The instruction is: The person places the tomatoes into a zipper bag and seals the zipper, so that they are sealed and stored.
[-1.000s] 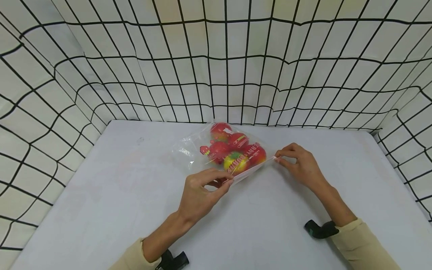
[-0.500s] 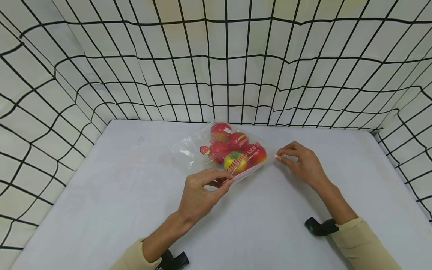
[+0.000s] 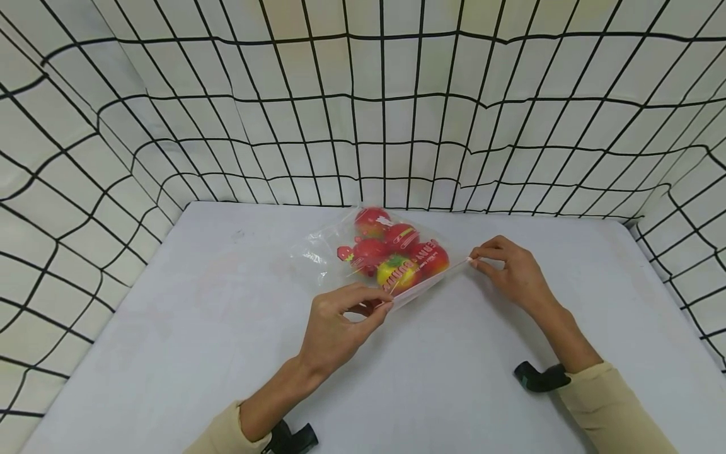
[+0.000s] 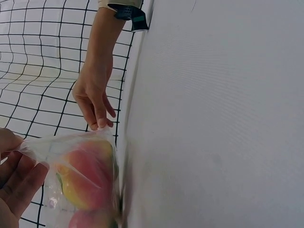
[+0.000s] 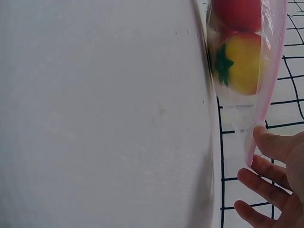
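A clear zip bag (image 3: pixel 340 277) with red printing lies on the white table, several round fruits inside. Most of the fruits are red (image 3: pixel 370 251); one is yellow with a green leafy top (image 5: pixel 244 64). My left hand (image 3: pixel 340 321) pinches the near edge of the bag's mouth between thumb and fingers. At the right end of the same edge, my right hand (image 3: pixel 513 277) pinches the corner with thumb and index finger. The right wrist view shows a pink strip (image 5: pixel 273 71) along this edge, its other fingers spread apart. The edge is stretched between both hands.
Black wire mesh (image 3: pixel 397 120) over pale panels encloses the table (image 3: pixel 198 353) at the back and sides. Each wrist wears a dark camera mount, one on the left (image 3: pixel 295 438) and one on the right (image 3: pixel 541 377).
My right hand has shifted slightly right and away from me, still holding the bag's corner. The left hand stays in place, and the bag has barely moved.
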The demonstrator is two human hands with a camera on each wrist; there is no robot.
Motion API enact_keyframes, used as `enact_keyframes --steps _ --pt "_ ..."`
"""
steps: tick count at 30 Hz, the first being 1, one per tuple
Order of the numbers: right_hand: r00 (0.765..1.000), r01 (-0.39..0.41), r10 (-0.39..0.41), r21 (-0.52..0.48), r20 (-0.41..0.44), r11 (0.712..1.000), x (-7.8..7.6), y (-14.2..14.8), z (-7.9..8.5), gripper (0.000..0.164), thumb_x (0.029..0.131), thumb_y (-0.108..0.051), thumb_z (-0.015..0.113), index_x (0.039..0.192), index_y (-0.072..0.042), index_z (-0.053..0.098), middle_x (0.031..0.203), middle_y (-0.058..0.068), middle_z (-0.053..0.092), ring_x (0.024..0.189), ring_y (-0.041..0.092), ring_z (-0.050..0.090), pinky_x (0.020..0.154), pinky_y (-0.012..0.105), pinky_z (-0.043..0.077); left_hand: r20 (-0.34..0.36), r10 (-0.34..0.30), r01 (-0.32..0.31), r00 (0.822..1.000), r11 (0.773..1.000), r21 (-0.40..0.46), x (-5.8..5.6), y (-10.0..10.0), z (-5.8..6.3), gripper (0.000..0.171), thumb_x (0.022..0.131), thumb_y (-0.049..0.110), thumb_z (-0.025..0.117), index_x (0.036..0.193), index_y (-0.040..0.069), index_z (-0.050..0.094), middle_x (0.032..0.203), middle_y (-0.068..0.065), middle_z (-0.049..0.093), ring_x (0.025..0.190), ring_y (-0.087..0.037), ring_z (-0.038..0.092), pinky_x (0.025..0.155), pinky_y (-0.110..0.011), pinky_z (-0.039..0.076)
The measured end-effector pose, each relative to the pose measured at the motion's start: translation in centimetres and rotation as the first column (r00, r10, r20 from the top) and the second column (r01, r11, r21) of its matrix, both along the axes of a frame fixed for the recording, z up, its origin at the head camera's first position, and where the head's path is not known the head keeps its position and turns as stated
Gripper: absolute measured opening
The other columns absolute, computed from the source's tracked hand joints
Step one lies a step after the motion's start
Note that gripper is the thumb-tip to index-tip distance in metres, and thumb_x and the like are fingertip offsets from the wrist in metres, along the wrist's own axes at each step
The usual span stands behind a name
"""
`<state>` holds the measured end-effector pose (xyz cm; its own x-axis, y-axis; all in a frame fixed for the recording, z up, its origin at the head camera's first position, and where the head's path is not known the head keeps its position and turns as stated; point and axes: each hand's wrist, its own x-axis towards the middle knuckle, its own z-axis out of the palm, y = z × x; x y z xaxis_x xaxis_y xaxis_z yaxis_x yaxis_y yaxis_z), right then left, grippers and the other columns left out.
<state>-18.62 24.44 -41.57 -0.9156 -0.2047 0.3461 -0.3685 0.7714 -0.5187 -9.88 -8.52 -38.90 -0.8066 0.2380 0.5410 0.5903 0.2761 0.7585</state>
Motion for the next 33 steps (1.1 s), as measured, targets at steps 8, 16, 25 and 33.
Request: enact_keyframes --steps 8,16,25,33 --pt "1.0 0.001 -0.001 0.001 0.01 1.0 -0.1 0.5 0.1 0.016 0.092 -0.011 0.079 0.107 -0.008 0.082 0.105 0.007 0.074 0.099 0.028 0.068 0.079 0.038 0.054 -0.003 -0.012 0.012 1.0 1.0 0.0 0.1 0.1 0.0 0.016 0.087 0.003 0.082 0.102 0.01 0.081 0.089 -0.005 0.079 0.077 -0.01 0.07 0.072 -0.026 0.065" --pt "1.0 0.013 -0.013 0.008 0.009 1.0 -0.2 1.1 0.0 0.016 0.093 -0.011 0.077 0.109 -0.008 0.081 0.101 0.007 0.074 0.091 0.025 0.066 0.081 0.046 0.059 0.002 -0.03 0.03 1.0 0.999 0.014 0.2 0.3 0.1 0.015 0.087 0.002 0.081 0.101 0.01 0.081 0.089 -0.006 0.079 0.077 -0.01 0.07 0.071 -0.026 0.065" --pt "1.0 0.001 -0.001 0.012 0.012 1.0 -1.0 1.7 -0.4 0.016 0.093 -0.011 0.077 0.109 -0.006 0.081 0.097 0.006 0.074 0.088 0.022 0.066 0.079 0.039 0.061 -0.007 -0.034 0.034 0.999 0.999 0.002 0.3 0.6 -0.1 0.017 0.086 0.001 0.082 0.101 0.01 0.081 0.088 -0.003 0.079 0.076 -0.009 0.07 0.071 -0.024 0.065" --pt "0.996 0.018 -0.017 -0.014 0.09 1.0 -1.4 1.6 -0.5 0.018 0.094 -0.011 0.076 0.111 -0.003 0.08 0.095 0.009 0.072 0.088 0.023 0.064 0.074 0.006 0.047 0.018 -0.032 0.032 0.999 0.999 -0.009 0.2 1.0 -0.3 0.016 0.086 0.003 0.083 0.101 0.01 0.08 0.091 -0.003 0.079 0.078 -0.008 0.071 0.072 -0.024 0.065"
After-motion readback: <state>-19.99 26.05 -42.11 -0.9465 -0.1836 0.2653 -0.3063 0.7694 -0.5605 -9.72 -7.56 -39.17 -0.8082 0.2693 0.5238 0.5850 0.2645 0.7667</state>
